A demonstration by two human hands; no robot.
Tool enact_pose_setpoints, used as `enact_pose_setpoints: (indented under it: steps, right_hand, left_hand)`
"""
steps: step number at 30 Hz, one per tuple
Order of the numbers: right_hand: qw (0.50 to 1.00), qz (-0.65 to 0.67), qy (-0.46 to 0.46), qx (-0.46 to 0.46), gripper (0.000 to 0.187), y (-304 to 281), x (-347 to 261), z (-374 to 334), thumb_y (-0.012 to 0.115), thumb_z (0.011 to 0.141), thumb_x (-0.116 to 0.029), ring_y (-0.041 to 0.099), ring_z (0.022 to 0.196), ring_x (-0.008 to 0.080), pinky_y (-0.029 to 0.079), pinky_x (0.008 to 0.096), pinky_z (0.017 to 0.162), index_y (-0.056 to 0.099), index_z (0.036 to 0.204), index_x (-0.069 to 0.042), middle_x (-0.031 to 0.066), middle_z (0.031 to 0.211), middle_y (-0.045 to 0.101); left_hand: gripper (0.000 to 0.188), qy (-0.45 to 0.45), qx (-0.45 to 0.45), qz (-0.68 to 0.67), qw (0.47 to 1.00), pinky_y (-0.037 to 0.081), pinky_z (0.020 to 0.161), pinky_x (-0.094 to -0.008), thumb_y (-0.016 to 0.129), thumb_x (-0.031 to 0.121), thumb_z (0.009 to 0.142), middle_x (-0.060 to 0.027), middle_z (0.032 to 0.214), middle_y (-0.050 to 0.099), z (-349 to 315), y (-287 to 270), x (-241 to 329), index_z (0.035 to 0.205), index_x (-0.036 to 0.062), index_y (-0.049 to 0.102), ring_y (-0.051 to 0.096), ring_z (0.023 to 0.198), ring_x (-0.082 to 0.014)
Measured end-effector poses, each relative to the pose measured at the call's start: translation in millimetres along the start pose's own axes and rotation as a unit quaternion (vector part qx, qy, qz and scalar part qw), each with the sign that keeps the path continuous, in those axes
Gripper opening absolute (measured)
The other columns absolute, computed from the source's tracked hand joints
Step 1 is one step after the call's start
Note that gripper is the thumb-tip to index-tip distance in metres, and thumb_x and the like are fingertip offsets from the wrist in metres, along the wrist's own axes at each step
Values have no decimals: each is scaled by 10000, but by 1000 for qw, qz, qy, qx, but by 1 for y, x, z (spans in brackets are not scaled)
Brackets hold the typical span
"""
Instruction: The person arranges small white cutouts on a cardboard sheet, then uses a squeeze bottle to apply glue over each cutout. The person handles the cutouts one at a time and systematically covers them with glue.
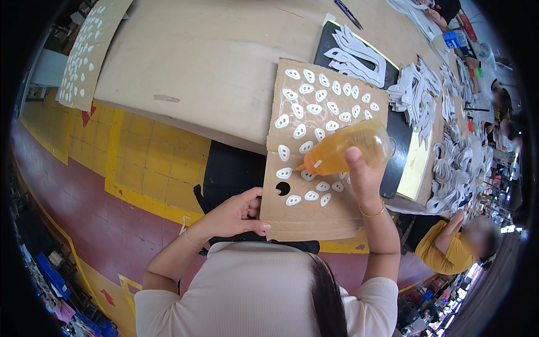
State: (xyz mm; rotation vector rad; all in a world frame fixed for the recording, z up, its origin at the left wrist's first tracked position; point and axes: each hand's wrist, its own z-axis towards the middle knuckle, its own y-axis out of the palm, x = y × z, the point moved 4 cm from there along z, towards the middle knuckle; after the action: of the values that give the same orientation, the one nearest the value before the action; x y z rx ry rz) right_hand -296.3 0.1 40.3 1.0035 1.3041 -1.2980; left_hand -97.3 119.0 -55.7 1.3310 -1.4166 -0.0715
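Observation:
My right hand (pixel 365 175) is closed round a clear squeeze bottle (pixel 351 147) of amber liquid with an orange tapered nozzle. The bottle lies tilted, its tip at the edge of a small white oval piece with holes (pixel 284 173). Several such white pieces stand in rough rows over a brown cardboard sheet (pixel 314 219). At the sheet's left edge, beside a round dark hole (pixel 282 189), my left hand (pixel 248 212) grips the cardboard, with the thumb on top and the other fingers partly hidden under it.
The large table (pixel 191 67) extends ahead. Grey-white cut shapes (pixel 359 56) rest on a dark board, with more piles (pixel 418 92) to the right. Another cardboard sheet with white pieces (pixel 92 50) is at the far left. A pen (pixel 348 14) lies far off; a person in yellow (pixel 443 247) sits at right.

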Motion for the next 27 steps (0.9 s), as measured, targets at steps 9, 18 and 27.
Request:
enact_pose_setpoints:
  steps: [9, 18, 27]
  right_hand:
    - [998, -36, -23, -40, 380, 11, -4, 2, 787, 734, -162, 609, 812, 119, 501, 264, 736, 581, 1003, 11, 69, 898, 643]
    - [986, -75, -84, -122, 333, 40, -22, 10, 828, 667, -186, 595, 669, 131, 482, 248, 611, 622, 853, -2, 47, 744, 591]
    - [933, -241, -175, -202, 447, 38, -38, -3, 857, 600, -228, 598, 698, 160, 475, 251, 644, 631, 901, 14, 80, 818, 599]
  left_hand:
    - [663, 7, 12, -5, 1000, 541, 802, -301, 645, -53, 799, -143, 1117, 570, 0, 0, -3, 1366, 35, 311, 598, 986, -183]
    - [650, 6, 1, -15, 1000, 510, 817, -280, 646, 1, 819, -127, 1113, 566, -1, 3, 3, 1369, 32, 302, 582, 997, -159]
    - [657, 9, -2, -30, 1000, 517, 819, -294, 645, -4, 817, -137, 1117, 565, -1, 0, -2, 1364, 10, 282, 583, 996, -166]
